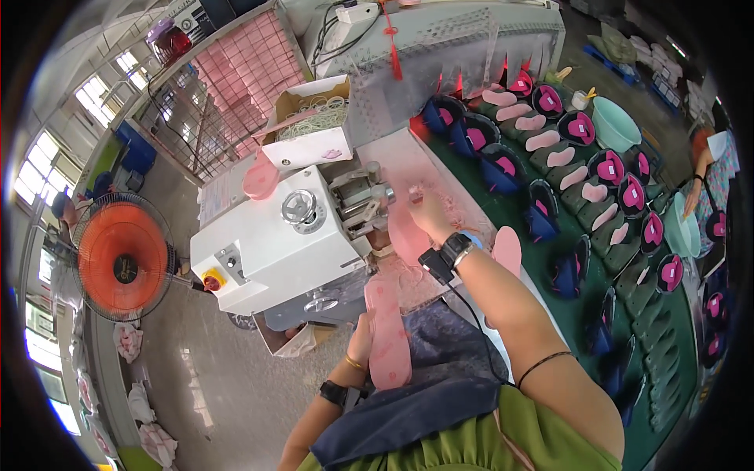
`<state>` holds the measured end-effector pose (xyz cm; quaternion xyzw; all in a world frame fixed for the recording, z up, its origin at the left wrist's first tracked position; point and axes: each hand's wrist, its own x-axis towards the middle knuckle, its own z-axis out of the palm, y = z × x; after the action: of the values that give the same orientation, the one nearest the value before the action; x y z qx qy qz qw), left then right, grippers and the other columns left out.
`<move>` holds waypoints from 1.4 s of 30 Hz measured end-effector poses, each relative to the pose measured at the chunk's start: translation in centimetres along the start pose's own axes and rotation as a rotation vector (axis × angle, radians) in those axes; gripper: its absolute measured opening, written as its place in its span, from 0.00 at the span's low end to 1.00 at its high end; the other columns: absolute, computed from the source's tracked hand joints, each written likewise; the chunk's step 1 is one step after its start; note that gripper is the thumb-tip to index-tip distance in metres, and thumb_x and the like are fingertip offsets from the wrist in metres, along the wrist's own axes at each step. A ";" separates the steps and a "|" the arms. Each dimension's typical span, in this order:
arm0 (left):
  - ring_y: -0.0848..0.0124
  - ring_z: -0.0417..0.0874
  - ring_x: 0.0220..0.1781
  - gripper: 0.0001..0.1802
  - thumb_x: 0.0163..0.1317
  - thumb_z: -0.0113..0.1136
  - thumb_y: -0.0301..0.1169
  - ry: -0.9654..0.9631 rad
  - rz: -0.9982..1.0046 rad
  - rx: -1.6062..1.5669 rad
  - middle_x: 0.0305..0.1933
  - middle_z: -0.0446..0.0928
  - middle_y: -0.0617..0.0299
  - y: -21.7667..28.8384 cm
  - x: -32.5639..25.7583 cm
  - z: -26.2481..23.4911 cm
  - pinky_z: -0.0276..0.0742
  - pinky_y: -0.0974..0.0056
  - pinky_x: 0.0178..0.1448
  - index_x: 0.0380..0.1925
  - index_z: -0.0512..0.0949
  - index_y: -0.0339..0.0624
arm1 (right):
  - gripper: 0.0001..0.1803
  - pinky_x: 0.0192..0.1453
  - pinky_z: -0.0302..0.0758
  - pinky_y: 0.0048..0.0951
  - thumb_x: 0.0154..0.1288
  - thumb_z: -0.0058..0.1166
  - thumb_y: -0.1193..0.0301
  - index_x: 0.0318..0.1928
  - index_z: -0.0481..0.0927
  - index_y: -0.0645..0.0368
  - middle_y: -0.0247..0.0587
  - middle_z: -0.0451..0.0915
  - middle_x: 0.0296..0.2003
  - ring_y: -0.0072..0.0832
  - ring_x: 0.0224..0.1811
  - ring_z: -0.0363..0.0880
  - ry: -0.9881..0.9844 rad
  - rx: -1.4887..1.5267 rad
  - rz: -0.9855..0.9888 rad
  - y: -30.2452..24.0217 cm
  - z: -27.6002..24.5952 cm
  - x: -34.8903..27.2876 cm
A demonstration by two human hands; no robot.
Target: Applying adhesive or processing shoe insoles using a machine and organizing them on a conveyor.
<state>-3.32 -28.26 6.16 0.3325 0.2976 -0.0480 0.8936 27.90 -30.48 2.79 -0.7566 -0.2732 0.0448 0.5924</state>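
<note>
My left hand (360, 342) is closed around the edge of a long pink insole (386, 334), held upright in front of the white machine (283, 224). Over the dusty pink worktop, my right hand (429, 215) is bent with its fingertips pinched together, close to the machine's metal rollers (381, 194). What lies between those fingertips is too small to make out. A pink insole (405, 235) lies under and beside the right hand. Another pink insole (507, 250) rests to the right, beyond my wrist.
A white box (306, 153) of pale loops stands behind the machine. At left is an orange fan (124, 267). Rows of dark shoe uppers (506, 169) and pink pieces cover the green conveyor (577, 318) at right, with a mint basin (615, 124). Another person (711, 161) stands far right.
</note>
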 end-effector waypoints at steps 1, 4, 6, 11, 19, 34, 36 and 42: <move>0.53 0.82 0.39 0.33 0.67 0.39 0.56 -0.037 0.029 -0.031 0.38 0.78 0.46 0.1 -0.1 -0.1 0.80 0.51 0.47 0.54 0.69 0.37 | 0.21 0.41 0.77 0.36 0.56 0.59 0.71 0.49 0.74 0.66 0.48 0.82 0.34 0.39 0.38 0.83 0.014 -0.014 0.051 -0.3 -0.3 -0.3; 0.52 0.82 0.41 0.33 0.68 0.40 0.56 -0.032 -0.013 0.037 0.40 0.78 0.44 0.4 -0.2 -0.4 0.80 0.51 0.48 0.57 0.67 0.38 | 0.26 0.40 0.77 0.34 0.58 0.59 0.72 0.56 0.70 0.65 0.47 0.81 0.35 0.33 0.37 0.82 -0.070 0.013 0.218 -1.7 -3.1 -2.5; 0.52 0.82 0.43 0.33 0.69 0.41 0.55 -0.011 -0.080 -0.012 0.44 0.78 0.41 0.4 -0.2 -0.5 0.79 0.51 0.49 0.59 0.65 0.38 | 0.18 0.40 0.76 0.38 0.59 0.56 0.71 0.49 0.76 0.63 0.48 0.81 0.35 0.35 0.38 0.83 -0.123 -0.032 0.296 -2.9 -5.7 -4.3; 0.54 0.81 0.47 0.29 0.71 0.44 0.51 -0.055 -0.069 -0.040 0.47 0.77 0.46 -0.4 0.4 -0.6 0.79 0.53 0.51 0.59 0.65 0.38 | 0.12 0.42 0.76 0.38 0.59 0.57 0.72 0.44 0.79 0.58 0.45 0.81 0.35 0.42 0.38 0.81 0.093 -0.469 -0.214 -3.6 -9.5 -4.9; 0.66 0.78 0.51 0.27 0.71 0.45 0.48 0.117 -0.022 0.090 0.53 0.76 0.57 -1.6 -1.0 -1.9 0.75 0.62 0.56 0.60 0.68 0.39 | 0.20 0.43 0.74 0.35 0.62 0.58 0.58 0.44 0.79 0.64 0.50 0.82 0.37 0.37 0.41 0.81 -0.065 -0.077 0.246 -1.1 -0.8 -2.4; 0.58 0.76 0.59 0.26 0.63 0.54 0.32 -0.274 0.740 1.503 0.58 0.75 0.51 -2.6 3.6 -9.3 0.71 0.59 0.64 0.62 0.67 0.37 | 0.14 0.14 0.71 0.26 0.69 0.50 0.64 0.44 0.71 0.63 0.40 0.77 0.25 0.25 0.14 0.77 0.605 0.206 0.252 2.0 -27.0 -10.2; 0.58 0.77 0.59 0.27 0.62 0.54 0.29 -0.286 0.712 1.625 0.58 0.75 0.51 -2.4 5.5 -9.9 0.71 0.59 0.64 0.62 0.67 0.37 | 0.13 0.20 0.75 0.32 0.68 0.50 0.65 0.47 0.70 0.60 0.47 0.79 0.29 0.32 0.18 0.81 0.863 -0.021 0.317 3.7 -35.5 -16.4; 0.63 0.79 0.50 0.19 0.64 0.51 0.31 -0.108 0.130 0.674 0.49 0.77 0.53 -2.8 7.3 -7.4 0.79 0.61 0.51 0.53 0.72 0.35 | 0.21 0.49 0.76 0.45 0.60 0.52 0.68 0.54 0.71 0.54 0.61 0.81 0.41 0.54 0.44 0.81 1.154 -0.714 0.857 9.1 -55.9 -33.7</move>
<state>-1.81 -24.99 -3.98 0.6242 0.1956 -0.1040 0.7492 24.47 -96.27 2.22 -0.8434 0.3923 -0.2199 0.2940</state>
